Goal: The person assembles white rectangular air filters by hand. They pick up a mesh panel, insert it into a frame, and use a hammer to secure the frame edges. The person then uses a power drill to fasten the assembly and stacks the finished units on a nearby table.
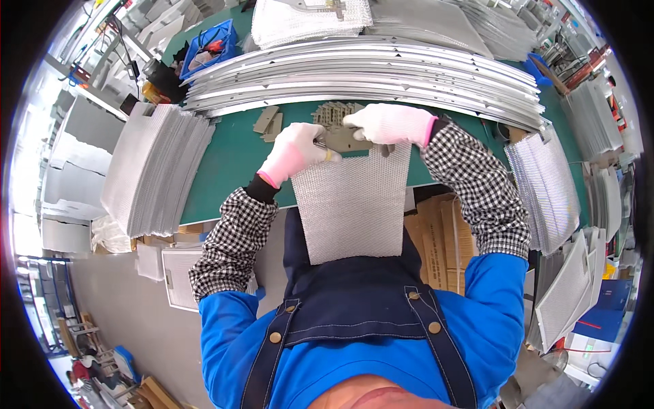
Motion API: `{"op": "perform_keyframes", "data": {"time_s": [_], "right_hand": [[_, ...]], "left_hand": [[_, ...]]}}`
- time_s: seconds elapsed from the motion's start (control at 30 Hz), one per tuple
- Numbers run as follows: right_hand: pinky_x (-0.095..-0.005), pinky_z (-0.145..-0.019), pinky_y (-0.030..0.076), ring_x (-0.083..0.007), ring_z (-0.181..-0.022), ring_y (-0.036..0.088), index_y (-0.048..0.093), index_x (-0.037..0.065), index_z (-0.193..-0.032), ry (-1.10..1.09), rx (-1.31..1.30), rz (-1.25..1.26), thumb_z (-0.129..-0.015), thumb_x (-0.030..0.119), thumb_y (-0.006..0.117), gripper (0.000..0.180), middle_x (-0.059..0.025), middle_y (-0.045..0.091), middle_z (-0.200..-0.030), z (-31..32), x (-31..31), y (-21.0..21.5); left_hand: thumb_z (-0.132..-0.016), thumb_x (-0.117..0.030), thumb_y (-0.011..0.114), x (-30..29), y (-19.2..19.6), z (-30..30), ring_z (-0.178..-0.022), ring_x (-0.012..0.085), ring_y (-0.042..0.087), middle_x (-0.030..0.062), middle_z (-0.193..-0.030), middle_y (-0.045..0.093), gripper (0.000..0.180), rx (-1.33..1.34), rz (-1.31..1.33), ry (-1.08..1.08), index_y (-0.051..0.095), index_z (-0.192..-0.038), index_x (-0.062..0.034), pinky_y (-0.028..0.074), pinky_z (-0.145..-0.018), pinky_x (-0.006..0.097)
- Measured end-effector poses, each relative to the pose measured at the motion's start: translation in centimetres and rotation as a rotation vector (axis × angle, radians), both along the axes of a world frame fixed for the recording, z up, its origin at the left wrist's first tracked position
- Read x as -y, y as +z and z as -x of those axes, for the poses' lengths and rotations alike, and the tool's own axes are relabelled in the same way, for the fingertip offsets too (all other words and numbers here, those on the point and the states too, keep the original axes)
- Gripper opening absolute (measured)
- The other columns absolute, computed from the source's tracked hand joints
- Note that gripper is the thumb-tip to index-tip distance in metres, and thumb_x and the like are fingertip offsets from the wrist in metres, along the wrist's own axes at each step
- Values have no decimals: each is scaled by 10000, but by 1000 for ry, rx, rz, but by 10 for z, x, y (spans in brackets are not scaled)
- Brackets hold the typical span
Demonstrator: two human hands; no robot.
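Note:
A silvery mesh sheet leans from the bench edge down onto my lap, its upper edge between my hands. My left hand, in a white and pink glove, is closed at the sheet's upper left corner. A small dark metal bit shows at its fingers, too small to name. My right hand, gloved alike, is closed above the sheet's upper right part; what its fingertips hold is hidden. Between the hands lies a flat tan-grey metal plate. Just beyond it sits a cluster of small slotted metal pieces.
Several small flat plates lie left of the cluster on the green bench. Long metal strips are stacked across the back. Mesh stacks stand at the left and right. A blue bin is at the back left.

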State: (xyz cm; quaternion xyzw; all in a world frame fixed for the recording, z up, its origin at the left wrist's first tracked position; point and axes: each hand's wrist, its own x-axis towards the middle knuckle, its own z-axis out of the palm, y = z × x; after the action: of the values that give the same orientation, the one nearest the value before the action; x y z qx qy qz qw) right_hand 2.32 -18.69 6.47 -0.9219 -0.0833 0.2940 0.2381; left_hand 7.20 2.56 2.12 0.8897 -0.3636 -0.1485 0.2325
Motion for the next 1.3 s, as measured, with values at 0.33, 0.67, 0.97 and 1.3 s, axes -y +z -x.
{"op": "perform_keyframes", "data": {"time_s": [0.33, 0.67, 0.97, 1.3], "right_hand": [[-373, -1006, 486, -323, -1157, 627, 538, 35, -1392, 14, 184, 29, -833, 152, 684, 589, -226, 644, -1248, -4, 38, -55], [-365, -843, 525, -300, -942, 680, 652, -10, -1182, 22, 139, 0, -845, 210, 663, 403, -199, 701, -1013, 9, 27, -28], [-360, -797, 519, -278, -857, 670, 683, -29, -1058, 6, 194, -145, -847, 221, 669, 327, -175, 696, -911, 28, 32, -24], [-427, -902, 511, -321, -1051, 650, 655, 86, -1218, 309, 638, -266, -772, 281, 712, 491, -168, 691, -1107, -23, 19, -80]], "left_hand": [[-905, -41, 645, -16, -34, -16, -829, 192, 683, 139, -956, 717, 223, -177, 504, -39, 620, -1124, -9, 537, -796, 304], [-775, -113, 734, 12, 6, -22, -943, 271, 678, 152, -1027, 693, 317, -98, 273, -277, 667, -1070, -19, 537, -838, 356], [-751, -293, 778, 51, 14, -17, -966, 333, 682, 172, -1009, 710, 464, -164, -364, -552, 676, -1097, -1, 529, -815, 401], [-785, -195, 821, -14, -24, -57, -727, 70, 575, 27, -829, 697, 356, -432, -25, -269, 719, -1019, 53, 489, -677, 268]]}}
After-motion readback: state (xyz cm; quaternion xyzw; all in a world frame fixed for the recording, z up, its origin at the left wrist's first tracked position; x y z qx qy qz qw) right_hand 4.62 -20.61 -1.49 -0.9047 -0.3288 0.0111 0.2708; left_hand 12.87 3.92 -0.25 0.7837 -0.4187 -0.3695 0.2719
